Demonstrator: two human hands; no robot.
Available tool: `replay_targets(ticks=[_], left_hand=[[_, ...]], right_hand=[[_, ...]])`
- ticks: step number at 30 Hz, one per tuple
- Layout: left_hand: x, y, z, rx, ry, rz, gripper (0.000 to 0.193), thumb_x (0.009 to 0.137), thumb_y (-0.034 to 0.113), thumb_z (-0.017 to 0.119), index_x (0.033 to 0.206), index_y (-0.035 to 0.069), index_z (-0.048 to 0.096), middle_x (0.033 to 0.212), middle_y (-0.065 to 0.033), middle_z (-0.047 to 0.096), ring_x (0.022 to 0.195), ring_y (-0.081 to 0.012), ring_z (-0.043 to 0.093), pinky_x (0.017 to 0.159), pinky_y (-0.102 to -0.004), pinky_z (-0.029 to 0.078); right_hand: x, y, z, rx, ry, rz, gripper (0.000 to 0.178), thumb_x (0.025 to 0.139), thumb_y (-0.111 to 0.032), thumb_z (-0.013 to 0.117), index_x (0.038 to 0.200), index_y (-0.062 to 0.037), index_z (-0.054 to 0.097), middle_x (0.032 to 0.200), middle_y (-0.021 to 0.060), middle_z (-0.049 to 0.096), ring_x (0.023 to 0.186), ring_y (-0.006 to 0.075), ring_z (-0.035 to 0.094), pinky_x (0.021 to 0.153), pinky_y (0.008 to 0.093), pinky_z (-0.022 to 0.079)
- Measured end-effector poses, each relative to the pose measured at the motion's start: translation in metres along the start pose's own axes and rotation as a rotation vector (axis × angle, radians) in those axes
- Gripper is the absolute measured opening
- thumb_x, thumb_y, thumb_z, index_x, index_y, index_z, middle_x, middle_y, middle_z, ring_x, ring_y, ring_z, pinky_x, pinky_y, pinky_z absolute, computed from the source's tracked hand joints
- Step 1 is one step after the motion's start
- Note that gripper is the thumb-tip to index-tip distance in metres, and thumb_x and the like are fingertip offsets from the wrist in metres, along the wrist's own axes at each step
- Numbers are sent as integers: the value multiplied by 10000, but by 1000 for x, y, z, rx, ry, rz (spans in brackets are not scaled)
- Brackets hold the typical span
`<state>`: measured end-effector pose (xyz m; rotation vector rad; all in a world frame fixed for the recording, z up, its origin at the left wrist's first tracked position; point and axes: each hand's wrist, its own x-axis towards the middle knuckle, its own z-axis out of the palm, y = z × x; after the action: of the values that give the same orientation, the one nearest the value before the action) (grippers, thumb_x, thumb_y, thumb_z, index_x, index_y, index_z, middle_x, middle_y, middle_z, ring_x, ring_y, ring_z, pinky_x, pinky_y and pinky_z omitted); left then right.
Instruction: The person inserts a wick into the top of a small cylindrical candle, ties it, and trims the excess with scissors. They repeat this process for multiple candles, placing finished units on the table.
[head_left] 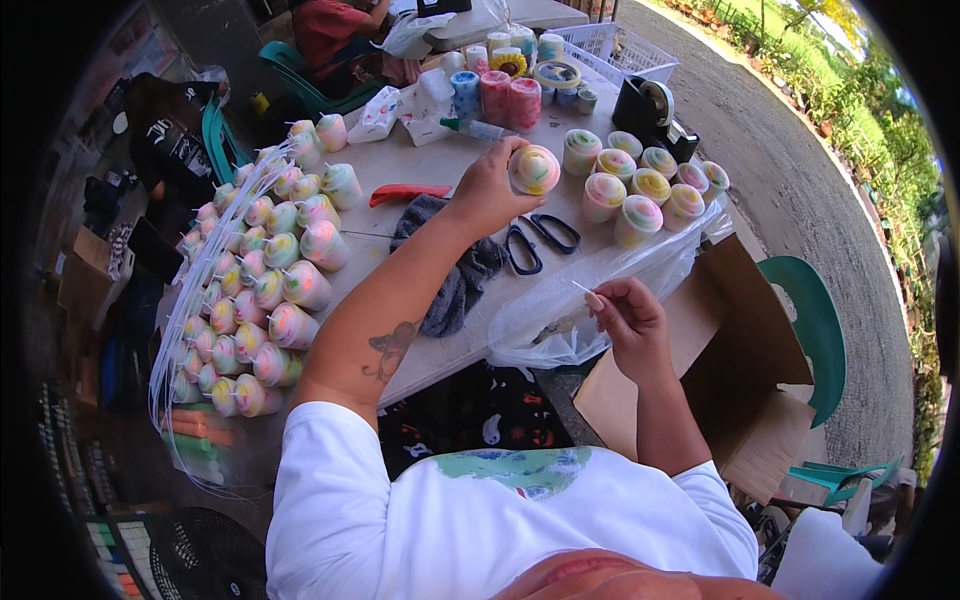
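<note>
My left hand [493, 190] reaches over the table, its fingers wrapped round a pastel swirled candle [536, 170] whose rounded top faces up. Lower and to the right, my right hand [630, 322] pinches a short white wick [583, 288] between thumb and fingertips. Beyond it stands a group of similar swirled candles [640, 221], with no wicks showing on their tops. Many more swirled candles [303, 285] crowd the table's left side, several with white wicks sticking out. Dark-handled scissors [524, 250] and a grey cloth [450, 300] lie near my left forearm.
Long white wick strands [172, 340] hang along the table's left edge. A clear plastic bag [570, 320] and an open cardboard box [745, 350] are at the right. Farther back are a tape dispenser [650, 110], red candles [524, 104] and a white crate [640, 52]. Another person [335, 40] sits beyond.
</note>
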<state>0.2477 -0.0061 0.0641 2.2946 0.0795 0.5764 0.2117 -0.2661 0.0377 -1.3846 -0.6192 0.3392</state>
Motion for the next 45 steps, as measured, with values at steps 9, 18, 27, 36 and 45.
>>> replay_targets(ticks=[9,18,27,36,45], left_hand=[[-231,-7,-117,-51,359,-383,621,657,157,847,1163,43,507,1099,-118,624,1006,-216,621,841,-362,523],[-274,24,-110,310,491,164,546,734,204,799,1198,61,548,1214,-155,537,1116,-325,528,944,-424,432],[-300,27,-91,-179,308,221,180,812,99,714,961,54,625,912,-86,637,916,-271,609,827,-370,474],[-305,27,-93,-244,261,288,78,839,35,674,885,30,610,875,-82,646,862,-251,623,783,-350,485],[-296,14,-105,-125,244,204,276,808,142,731,1022,26,603,1057,-134,596,1017,-299,560,873,-395,446]], right_hand=[[-11,-13,80,-406,-183,-415,95,812,-11,714,897,-15,673,826,73,626,742,167,615,655,271,480],[-39,-23,142,-582,-238,-607,151,754,-24,743,886,-54,676,823,84,627,742,247,609,677,331,480],[-60,-31,151,-572,-422,-522,165,739,-29,751,881,-66,676,789,66,630,736,234,601,672,331,466],[-59,-27,151,-580,-509,-548,179,741,-41,754,901,-78,684,809,49,632,762,221,600,705,322,468],[-51,-30,144,-495,-555,-335,137,784,2,715,909,-29,671,818,85,629,743,234,624,660,312,500]])
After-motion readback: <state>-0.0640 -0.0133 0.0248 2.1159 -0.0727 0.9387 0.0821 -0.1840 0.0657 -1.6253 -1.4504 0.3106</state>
